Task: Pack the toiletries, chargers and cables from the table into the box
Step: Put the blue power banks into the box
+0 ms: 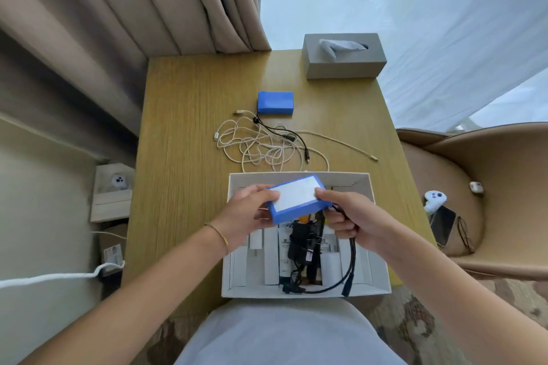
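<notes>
Above the open white box (378, 252) at the table's near edge, both hands hold a blue battery pack (296, 198) with a white label on top. My left hand (250, 210) grips its left end. My right hand (347, 215) grips its right end together with the pack's black lead (350, 264), which hangs down into the box. Inside the box lie white toiletry tubes (271, 258) and a black charger (299, 243) with its cord. A second blue battery pack (275, 102) lies further back on the table, with tangled white cables (255, 147) and a black cable (292, 138) in front of it.
A grey tissue box (344, 56) stands at the far right corner of the wooden table (184, 157). Curtains hang behind. A tan armchair (489, 187) to the right holds a white game controller (434, 198), a phone and glasses. Small boxes sit on the floor at left.
</notes>
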Tool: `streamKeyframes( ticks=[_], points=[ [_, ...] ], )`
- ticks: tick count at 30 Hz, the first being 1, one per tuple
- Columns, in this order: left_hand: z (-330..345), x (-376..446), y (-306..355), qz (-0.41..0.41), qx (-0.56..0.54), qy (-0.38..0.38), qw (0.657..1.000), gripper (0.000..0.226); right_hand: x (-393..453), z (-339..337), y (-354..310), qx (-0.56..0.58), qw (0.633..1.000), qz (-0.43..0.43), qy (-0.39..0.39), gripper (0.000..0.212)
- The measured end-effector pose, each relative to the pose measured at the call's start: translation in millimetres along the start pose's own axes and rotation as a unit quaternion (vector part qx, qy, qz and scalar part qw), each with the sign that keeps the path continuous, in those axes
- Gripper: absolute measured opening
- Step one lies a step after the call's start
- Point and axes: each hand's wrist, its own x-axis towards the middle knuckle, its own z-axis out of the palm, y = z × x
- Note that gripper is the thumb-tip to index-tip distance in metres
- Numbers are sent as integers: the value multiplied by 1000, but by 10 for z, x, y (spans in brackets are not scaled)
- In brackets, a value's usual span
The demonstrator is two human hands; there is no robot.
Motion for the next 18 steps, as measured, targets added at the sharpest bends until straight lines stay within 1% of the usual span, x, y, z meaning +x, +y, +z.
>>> streamKeyframes(
  ticks=[2,4,6,10,15,17,18],
  points=[
    [56,42,-110,-18,-61,41,997,27,142,-13,112,35,999,22,17,27],
    [115,97,-189,-34,-121,66,990,33,277,-17,197,72,996,41,28,26],
    [159,163,-247,-45,-148,92,984,38,386,-10,252,99,993,56,38,26],
    [231,286,-323,-53,-150,127,979,34,508,25,313,111,990,67,55,23],
    [323,366,-402,-41,-114,155,981,24,560,79,360,75,993,60,71,27],
    [345,375,-402,-43,-106,162,980,15,571,90,362,45,995,55,76,31],
    [348,381,-403,-42,-96,164,981,16,581,94,363,24,995,48,80,34]
  ],
)
